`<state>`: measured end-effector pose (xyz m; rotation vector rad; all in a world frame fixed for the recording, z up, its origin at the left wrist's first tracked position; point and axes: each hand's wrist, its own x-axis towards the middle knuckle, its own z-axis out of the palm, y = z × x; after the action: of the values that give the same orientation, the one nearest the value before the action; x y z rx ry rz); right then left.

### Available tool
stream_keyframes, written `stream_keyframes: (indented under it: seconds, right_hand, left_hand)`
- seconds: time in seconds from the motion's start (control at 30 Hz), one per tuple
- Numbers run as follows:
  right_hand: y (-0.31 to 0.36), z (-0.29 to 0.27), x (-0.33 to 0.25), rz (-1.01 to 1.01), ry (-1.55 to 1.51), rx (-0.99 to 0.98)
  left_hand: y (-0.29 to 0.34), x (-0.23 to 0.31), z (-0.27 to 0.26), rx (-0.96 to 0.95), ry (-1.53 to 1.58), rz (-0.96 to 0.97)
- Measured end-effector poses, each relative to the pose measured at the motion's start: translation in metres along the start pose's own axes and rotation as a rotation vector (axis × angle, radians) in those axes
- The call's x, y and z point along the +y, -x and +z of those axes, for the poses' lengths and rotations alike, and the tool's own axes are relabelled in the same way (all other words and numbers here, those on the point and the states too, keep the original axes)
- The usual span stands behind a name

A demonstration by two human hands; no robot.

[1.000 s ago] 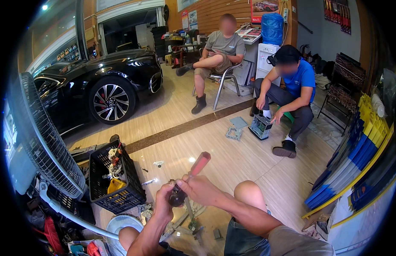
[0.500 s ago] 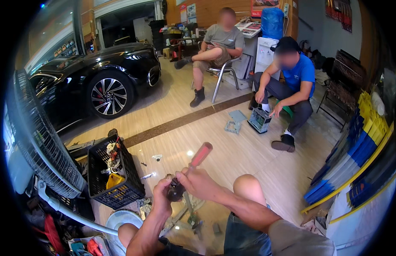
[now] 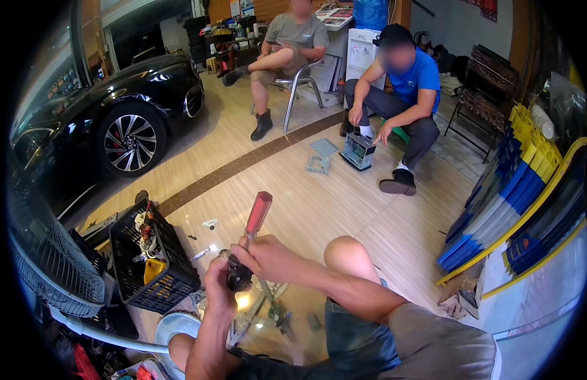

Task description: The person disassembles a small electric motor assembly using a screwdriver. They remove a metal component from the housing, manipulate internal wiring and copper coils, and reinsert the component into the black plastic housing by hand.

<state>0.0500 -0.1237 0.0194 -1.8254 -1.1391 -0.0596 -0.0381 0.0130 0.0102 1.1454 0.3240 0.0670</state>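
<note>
Out in front of my knees, my left hand [image 3: 219,282] is closed round a small dark part [image 3: 239,277], blackish and uneven in shape; its exact kind is unclear. Right against it is my right hand [image 3: 268,258], its fingers wrapped round the shaft end of a screwdriver [image 3: 259,213]. The red handle sticks up above that fist, leaning slightly right. Fingers hide the screwdriver's tip and where it meets the part. On the floor under my hands lie metal strips and a greenish piece [image 3: 276,311].
A black crate [image 3: 155,288] of parts stands left, near a fan [image 3: 53,253] and a pale basin [image 3: 174,328]. Ahead, a person [image 3: 410,82] crouches over a metal box [image 3: 357,152]; another [image 3: 293,38] sits. A black car [image 3: 129,88] is far left, blue-yellow panels [image 3: 496,202] right.
The whole scene has shifted left and up in the picture as my head moved. The screwdriver now stands more upright; both hands remain together at the dark part.
</note>
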Motion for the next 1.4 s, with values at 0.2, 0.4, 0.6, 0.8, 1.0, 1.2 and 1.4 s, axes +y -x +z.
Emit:
stream_keyframes:
  seconds: [0.2, 0.4, 0.6, 0.8, 1.0, 1.2, 1.4]
  right_hand:
    - [0.001, -0.003, -0.006, -0.019, -0.036, 0.003]
    - [0.003, -0.007, -0.007, 0.035, 0.008, -0.095]
    - [0.003, -0.001, 0.000, 0.032, -0.021, -0.081]
    - [0.004, 0.004, 0.000, 0.001, -0.067, -0.077]
    - [0.002, 0.004, -0.005, -0.032, -0.094, -0.039]
    - [-0.007, -0.001, -0.009, -0.010, 0.028, -0.085]
    - [-0.010, 0.013, 0.001, -0.007, -0.034, 0.051]
  left_hand:
    - [-0.001, 0.001, -0.003, -0.013, -0.016, 0.016]
    - [-0.004, 0.002, -0.004, -0.038, -0.012, 0.031]
    - [-0.006, 0.006, -0.001, 0.010, -0.003, 0.066]
    - [-0.007, 0.002, -0.011, -0.003, -0.034, 0.051]
    - [-0.005, 0.004, -0.010, 0.022, -0.051, 0.038]
    - [-0.003, 0.003, -0.006, 0.070, -0.064, 0.029]
    - [-0.003, -0.001, -0.007, 0.090, -0.055, -0.032]
